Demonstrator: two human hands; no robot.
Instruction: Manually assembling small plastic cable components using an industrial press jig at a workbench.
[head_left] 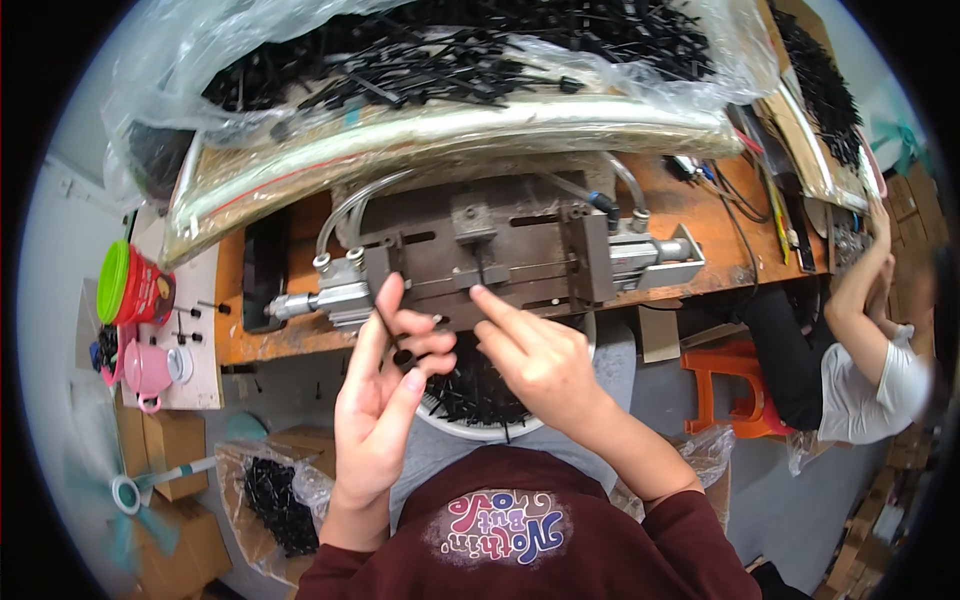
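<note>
My left hand [380, 410] is raised palm up in front of the metal fixture, its fingers curled round a thin black plastic stem with a round end [403, 357]. My right hand [545, 365] reaches in from the right with its index finger stretched out. That fingertip is at the small dark block [482, 277] in the middle of the fixture [530, 245], where a slim black piece stands. The right thumb is hidden, and I see nothing held in that hand. Below both hands, a white-rimmed basin [460, 432] on my lap holds many black stems.
Behind the fixture, a plastic-lined box [450, 135] is heaped with black stems. Pneumatic cylinders [645, 255] and clear hoses flank the fixture. A green and red bucket [135, 285] and a pink cup [148, 370] are at left. A co-worker [870, 380] sits at right beside an orange stool [725, 385].
</note>
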